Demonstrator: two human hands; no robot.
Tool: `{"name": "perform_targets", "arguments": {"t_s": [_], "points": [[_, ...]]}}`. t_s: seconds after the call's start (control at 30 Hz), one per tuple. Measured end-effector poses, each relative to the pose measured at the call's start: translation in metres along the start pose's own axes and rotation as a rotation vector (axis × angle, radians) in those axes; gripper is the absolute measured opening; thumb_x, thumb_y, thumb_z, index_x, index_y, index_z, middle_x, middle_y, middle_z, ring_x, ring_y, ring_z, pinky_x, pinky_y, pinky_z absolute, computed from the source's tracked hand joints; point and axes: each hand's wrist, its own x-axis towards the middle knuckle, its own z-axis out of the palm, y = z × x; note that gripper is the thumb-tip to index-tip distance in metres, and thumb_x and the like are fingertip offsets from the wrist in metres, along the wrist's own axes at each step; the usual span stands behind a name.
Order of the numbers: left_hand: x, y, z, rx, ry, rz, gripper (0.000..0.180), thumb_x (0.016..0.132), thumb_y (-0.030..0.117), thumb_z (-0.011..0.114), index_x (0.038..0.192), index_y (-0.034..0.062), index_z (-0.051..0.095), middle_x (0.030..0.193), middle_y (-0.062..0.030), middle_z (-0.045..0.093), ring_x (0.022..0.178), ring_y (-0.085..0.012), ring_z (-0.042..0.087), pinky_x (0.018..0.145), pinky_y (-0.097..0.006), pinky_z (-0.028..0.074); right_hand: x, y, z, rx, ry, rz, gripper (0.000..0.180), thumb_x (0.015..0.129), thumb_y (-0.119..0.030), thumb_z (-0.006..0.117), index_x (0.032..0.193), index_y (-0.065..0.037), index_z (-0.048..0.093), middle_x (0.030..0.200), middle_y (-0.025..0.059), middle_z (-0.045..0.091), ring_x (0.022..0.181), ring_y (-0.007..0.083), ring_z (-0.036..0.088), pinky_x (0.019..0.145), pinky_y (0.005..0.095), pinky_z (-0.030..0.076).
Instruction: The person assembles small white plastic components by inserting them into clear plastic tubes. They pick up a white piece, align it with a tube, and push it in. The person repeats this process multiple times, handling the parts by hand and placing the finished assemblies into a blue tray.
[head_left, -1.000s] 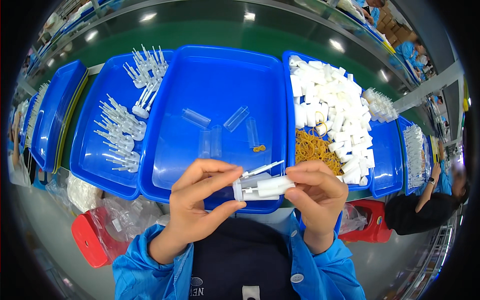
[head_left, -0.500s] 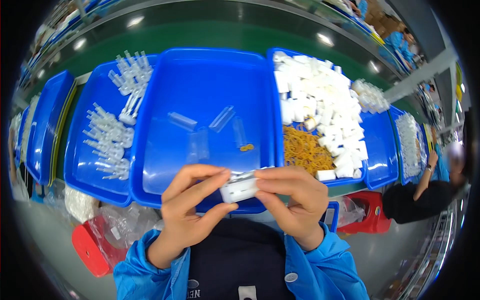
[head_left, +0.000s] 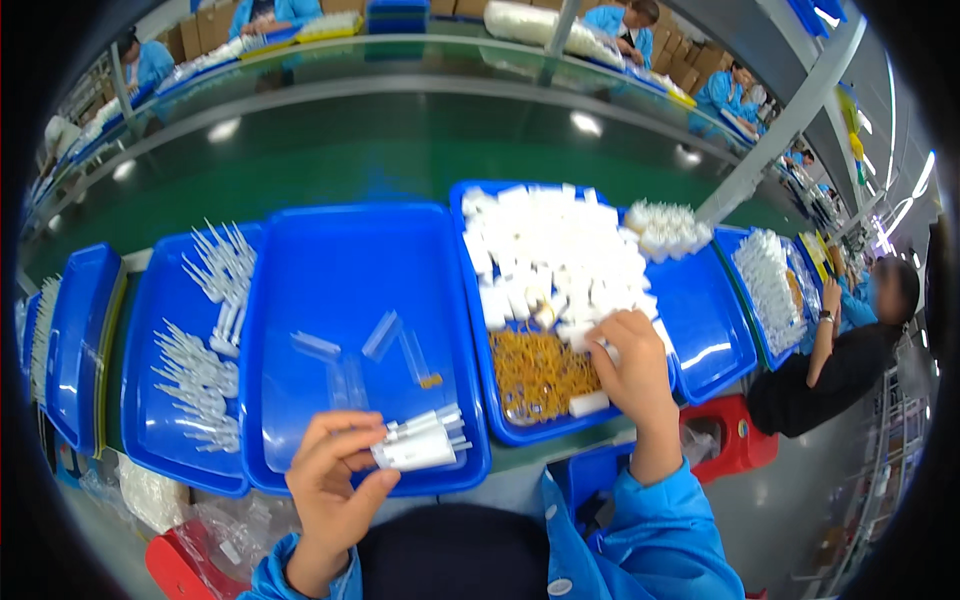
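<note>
My left hand (head_left: 335,475) pinches a white block with thin clear plastic sticks (head_left: 425,440) along it and poking out at the right end. It hovers over the near edge of the middle blue tray (head_left: 350,235). My right hand (head_left: 632,370) reaches into the tray at its right, fingers curled round a small white piece (head_left: 611,351) that they partly hide. Around it lie a heap of white block-like pieces (head_left: 560,245) and a pile of yellow-brown rubber bands (head_left: 535,375). Several clear plastic sleeves (head_left: 381,335) lie in the middle tray, one with yellow-brown bands (head_left: 430,381) at its end.
At left, a blue tray (head_left: 165,300) holds clear plastic parts with thin stems (head_left: 195,380). More blue trays stand at both sides, one at right (head_left: 700,320). Behind runs a green belt (head_left: 350,150). A co-worker (head_left: 840,340) sits at right; others work across the line.
My right hand has let go of the white block bundle and moved right to the white pieces. My left hand keeps the bundle, now lower and further left. The view has tilted up.
</note>
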Motion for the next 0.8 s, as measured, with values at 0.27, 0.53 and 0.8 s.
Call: {"name": "perform_targets", "arguments": {"t_s": [0.27, 0.53, 0.8], "points": [[0.002, 0.004, -0.001, -0.046, -0.024, -0.012, 0.035, 0.076, -0.012, 0.070, 0.109, -0.0090, 0.062, 0.119, -0.0202, 0.052, 0.105, -0.0252, 0.062, 0.086, -0.032, 0.058, 0.002, 0.002, 0.004, 0.009, 0.022, -0.007, 0.019, 0.069, 0.005, 0.064, 0.086, -0.001, 0.062, 0.085, 0.0128, 0.059, 0.082, 0.0303, 0.059, 0.071, 0.0358, 0.048], [0.006, 0.000, -0.001, 0.019, -0.034, 0.000, 0.047, 0.072, -0.015, 0.071, 0.117, -0.0105, 0.057, 0.119, -0.0177, 0.050, 0.110, -0.0252, 0.059, 0.093, -0.035, 0.054, -0.009, -0.045, -0.001, 1.112, 0.246, 0.419, 0.021, 0.088, 0.003, 0.059, 0.109, 0.005, 0.061, 0.100, 0.0092, 0.066, 0.085, 0.0114, 0.062, 0.074, 0.0210, 0.047], [-0.001, 0.000, -0.004, 0.038, -0.059, 0.042, 0.048, 0.072, -0.013, 0.074, 0.117, -0.0092, 0.058, 0.120, -0.0183, 0.050, 0.111, -0.0266, 0.059, 0.095, -0.037, 0.054, -0.020, -0.099, 0.036, 1.356, 0.214, 0.346, 0.023, 0.083, 0.009, 0.061, 0.105, 0.004, 0.061, 0.096, 0.0087, 0.064, 0.085, 0.0117, 0.061, 0.075, 0.0223, 0.047]]}}
